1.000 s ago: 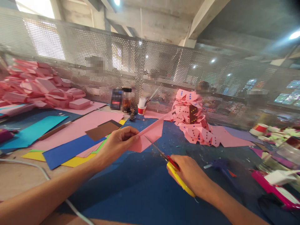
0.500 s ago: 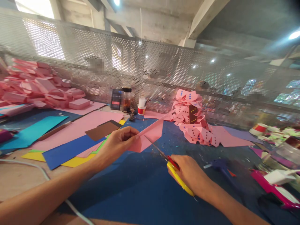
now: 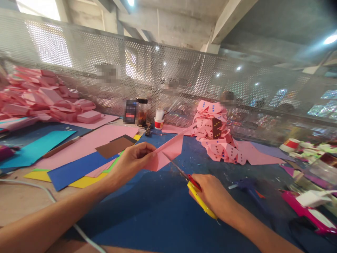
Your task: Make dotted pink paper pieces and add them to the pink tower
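Note:
Between thumb and fingers of my left hand (image 3: 137,156) is a folded sheet of pink paper (image 3: 172,151), raised over the blue work mat (image 3: 147,214). My right hand (image 3: 210,193) is closed around scissors (image 3: 201,200) with yellow and red handles. Their blades point up and left, and the tips meet the paper's lower edge near a slit. Just how far the blades are parted I cannot tell. Behind the held sheet rises a stack of pink paper pieces (image 3: 210,140) with dark and blue dots.
Coloured sheets, among them a blue sheet (image 3: 79,168), lie at left before a heap of pink paper boxes (image 3: 47,95). A jar (image 3: 142,112) and a paper cup (image 3: 159,123) stand at the back. At right lie a glue gun (image 3: 250,188) and a magenta tool (image 3: 305,211). A perforated metal screen (image 3: 171,70) closes the back.
Almost nothing differs. Both hands, the pink paper and the scissors keep nearly the same place, with only a very slight shift at the scissor handles.

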Demonstrator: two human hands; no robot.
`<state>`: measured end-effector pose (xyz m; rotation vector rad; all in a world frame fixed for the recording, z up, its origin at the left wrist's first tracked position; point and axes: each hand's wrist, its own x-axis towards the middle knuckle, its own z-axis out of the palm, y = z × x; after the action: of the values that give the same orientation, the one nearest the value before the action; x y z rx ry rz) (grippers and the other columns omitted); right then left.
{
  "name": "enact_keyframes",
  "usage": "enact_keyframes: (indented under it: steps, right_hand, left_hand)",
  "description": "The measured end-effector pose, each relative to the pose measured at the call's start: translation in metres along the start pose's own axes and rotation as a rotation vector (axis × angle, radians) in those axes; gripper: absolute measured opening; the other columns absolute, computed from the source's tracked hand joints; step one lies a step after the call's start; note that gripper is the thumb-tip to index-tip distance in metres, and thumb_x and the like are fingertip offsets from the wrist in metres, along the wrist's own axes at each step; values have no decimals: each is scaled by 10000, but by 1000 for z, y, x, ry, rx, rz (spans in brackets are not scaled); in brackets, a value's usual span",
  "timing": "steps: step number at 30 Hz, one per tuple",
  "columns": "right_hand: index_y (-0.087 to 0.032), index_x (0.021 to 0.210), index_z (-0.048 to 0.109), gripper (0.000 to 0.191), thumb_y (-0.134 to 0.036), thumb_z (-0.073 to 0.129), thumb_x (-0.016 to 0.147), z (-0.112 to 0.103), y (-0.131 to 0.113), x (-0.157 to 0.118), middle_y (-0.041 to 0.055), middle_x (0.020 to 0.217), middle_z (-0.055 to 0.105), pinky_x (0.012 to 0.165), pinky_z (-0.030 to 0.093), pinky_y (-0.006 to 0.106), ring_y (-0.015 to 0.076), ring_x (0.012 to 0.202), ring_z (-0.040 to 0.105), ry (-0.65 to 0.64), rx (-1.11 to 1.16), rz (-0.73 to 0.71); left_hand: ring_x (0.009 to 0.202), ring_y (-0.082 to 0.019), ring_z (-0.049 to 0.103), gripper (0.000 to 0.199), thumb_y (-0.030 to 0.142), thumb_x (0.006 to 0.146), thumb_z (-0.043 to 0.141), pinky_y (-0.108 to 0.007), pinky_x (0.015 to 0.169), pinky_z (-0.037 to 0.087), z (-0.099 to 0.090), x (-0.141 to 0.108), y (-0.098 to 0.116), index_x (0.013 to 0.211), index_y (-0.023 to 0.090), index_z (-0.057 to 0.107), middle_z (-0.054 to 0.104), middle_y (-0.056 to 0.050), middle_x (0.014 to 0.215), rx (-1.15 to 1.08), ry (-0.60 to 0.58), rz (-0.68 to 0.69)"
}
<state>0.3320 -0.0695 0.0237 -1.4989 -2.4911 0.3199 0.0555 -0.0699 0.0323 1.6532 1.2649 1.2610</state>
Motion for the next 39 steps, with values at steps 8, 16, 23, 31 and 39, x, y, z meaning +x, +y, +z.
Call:
enact_keyframes:
  steps: [8, 16, 23, 31, 39]
  right_hand:
    - [-201, 649, 535, 229, -288, 560, 859, 0, -1, 0, 7, 637, 660, 535, 216, 272, 141, 558, 557, 2, -16, 3]
    - [-199, 652, 521, 219, -276, 562, 854, 0, -2, 1, 16, 663, 675, 544, 202, 277, 140, 564, 552, -3, -37, 22]
    - [-205, 694, 501, 220, -294, 545, 890, 0, 3, -2, -11, 670, 638, 553, 201, 275, 118, 552, 483, 10, -21, -42]
    - [-207, 740, 498, 215, -311, 523, 926, -4, 1, -3, -14, 667, 597, 559, 182, 277, 107, 518, 402, -9, -34, -51]
    - [-209, 720, 484, 230, -314, 515, 922, -6, 6, -2, -7, 687, 629, 561, 182, 276, 116, 539, 453, -38, -34, -43]
  left_hand:
    - [664, -134, 585, 258, 439, 881, 630, -217, 560, 397, 0, -2, 0, 946, 193, 671, 682, 6, 782, -17, -4, -4]
    - [654, -134, 576, 262, 437, 882, 628, -222, 559, 395, 1, -2, 3, 939, 185, 670, 669, 5, 757, -22, -2, -1]
    - [651, -122, 572, 248, 422, 882, 640, -209, 552, 385, 0, 0, 0, 950, 186, 673, 687, 7, 782, -29, -5, -7]
    - [661, -120, 574, 246, 415, 887, 636, -199, 562, 382, -1, 0, -2, 951, 179, 671, 680, 15, 778, -22, 4, -18]
    - [659, -125, 587, 236, 400, 867, 642, -197, 549, 387, -5, 3, -4, 945, 180, 678, 690, 16, 784, 4, 51, -22]
